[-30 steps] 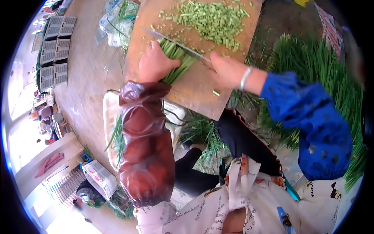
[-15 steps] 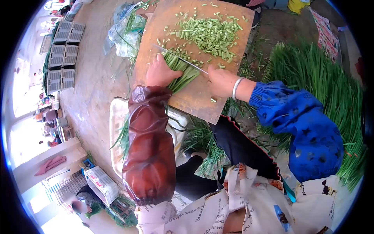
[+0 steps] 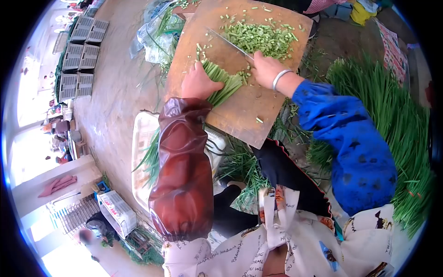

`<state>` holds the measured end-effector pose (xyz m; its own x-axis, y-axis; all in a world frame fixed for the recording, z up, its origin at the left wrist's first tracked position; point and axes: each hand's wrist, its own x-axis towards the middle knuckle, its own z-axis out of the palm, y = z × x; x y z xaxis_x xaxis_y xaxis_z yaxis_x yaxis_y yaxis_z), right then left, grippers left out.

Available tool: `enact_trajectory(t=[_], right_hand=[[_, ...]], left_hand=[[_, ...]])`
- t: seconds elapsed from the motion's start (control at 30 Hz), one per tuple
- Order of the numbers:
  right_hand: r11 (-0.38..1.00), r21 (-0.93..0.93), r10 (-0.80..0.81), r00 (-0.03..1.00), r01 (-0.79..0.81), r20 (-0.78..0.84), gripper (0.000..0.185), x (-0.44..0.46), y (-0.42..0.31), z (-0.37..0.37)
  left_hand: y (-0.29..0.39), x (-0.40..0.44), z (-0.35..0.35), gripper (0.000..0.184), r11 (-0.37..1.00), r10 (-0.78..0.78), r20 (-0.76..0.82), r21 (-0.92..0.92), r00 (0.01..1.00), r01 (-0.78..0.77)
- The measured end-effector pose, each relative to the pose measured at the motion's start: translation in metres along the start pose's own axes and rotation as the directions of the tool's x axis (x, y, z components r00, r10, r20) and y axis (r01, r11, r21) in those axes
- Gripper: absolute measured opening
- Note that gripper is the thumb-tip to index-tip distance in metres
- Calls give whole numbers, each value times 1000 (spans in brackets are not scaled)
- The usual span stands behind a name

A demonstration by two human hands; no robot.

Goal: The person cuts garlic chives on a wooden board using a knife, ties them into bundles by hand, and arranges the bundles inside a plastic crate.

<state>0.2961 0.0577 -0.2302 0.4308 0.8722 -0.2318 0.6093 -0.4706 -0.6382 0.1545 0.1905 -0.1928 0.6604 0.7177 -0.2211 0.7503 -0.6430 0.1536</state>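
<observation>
On a wooden cutting board (image 3: pixel 194 41) lies a bundle of green stalks (image 3: pixel 227 87), their cut ends facing away from me. My left hand (image 3: pixel 199 82) is closed around the bundle, pressing it to the board. My right hand (image 3: pixel 267 70) grips a knife (image 3: pixel 230 45), whose thin blade points up and left, just beyond the cut ends. A pile of short chopped green pieces (image 3: pixel 260 39) spreads over the far part of the board. A few loose bits lie between the blade and the bundle. The knife's handle is hidden in my fingers.
A large heap of long green stalks (image 3: pixel 378 106) lies on the right. Below the board, at left, stands a white plastic basket (image 3: pixel 144 134) with greens. Clear plastic bags (image 3: pixel 159 41) lie beyond it. Grey crates (image 3: pixel 78 57) line the far left. Another person (image 3: pixel 99 226) is at lower left.
My right hand has moved the knife away from the bundle's cut ends toward the chopped pile. My left hand stays on the bundle. The whole view has shifted slightly.
</observation>
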Motion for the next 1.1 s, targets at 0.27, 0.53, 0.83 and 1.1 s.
enact_trajectory(t=[0.27,0.53,0.83,1.1], right_hand=[[998,36,-60,984,55,169,30,-87,-3,-20],[995,62,-86,987,78,137,30,-68,0,33],[997,26,-73,992,71,106,30,-29,4,40],[942,-289,-253,924,169,-285,43,-64,2,-17]], left_hand=[[-5,3,3,72,999,50,-10,10,999,-50],[1,-4,5,66,997,47,-43,65,998,-44],[-8,-18,4,65,993,101,-215,-30,971,-110],[-54,-95,-26,59,883,74,-504,-369,861,-292]])
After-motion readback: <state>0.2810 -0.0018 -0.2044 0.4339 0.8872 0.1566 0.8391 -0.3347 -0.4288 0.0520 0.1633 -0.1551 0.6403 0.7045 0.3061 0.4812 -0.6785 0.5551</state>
